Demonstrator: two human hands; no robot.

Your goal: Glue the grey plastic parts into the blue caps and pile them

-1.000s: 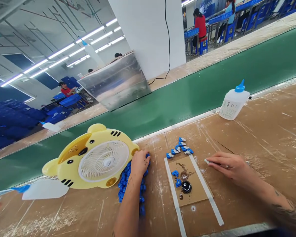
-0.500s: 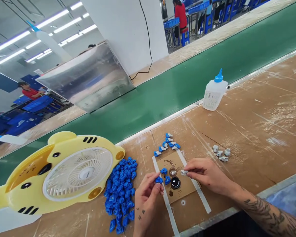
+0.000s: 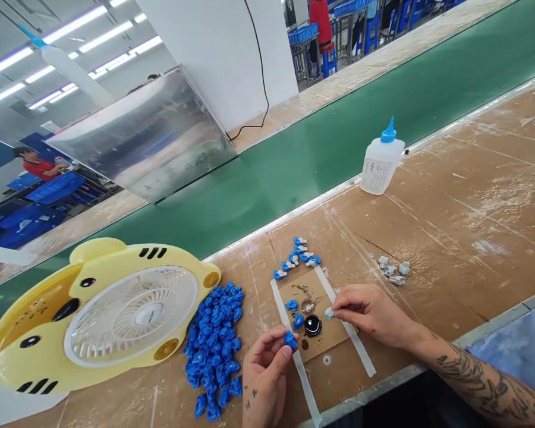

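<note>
My left hand [image 3: 266, 371] pinches a small blue plastic piece [image 3: 290, 340] between thumb and fingertips, at the left edge of a taped cardboard square. My right hand [image 3: 371, 308] grips a small grey-white plastic piece [image 3: 329, 312] over the square's right side. Between the hands, on the cardboard [image 3: 325, 342], stand a little dish of dark liquid [image 3: 312, 326] and a clear round dish [image 3: 308, 306]. Two loose blue pieces [image 3: 291, 305] lie beside these dishes. Beyond the cardboard, several blue pieces joined with grey-white ones [image 3: 289, 264] form a bent row.
A heap of blue pieces [image 3: 213, 345] lies left of my left hand, against a yellow animal-shaped fan [image 3: 129, 309]. Several grey-white pieces [image 3: 390, 270] sit at the right. A blue-capped squeeze bottle [image 3: 380, 165] stands by the green belt [image 3: 339, 134]. A person in red [image 3: 38, 165] is far off.
My left hand has drawn slightly down and turned the blue piece. My right hand stays near the same spot, its grey-white piece tilted differently. The view has shifted a little.
</note>
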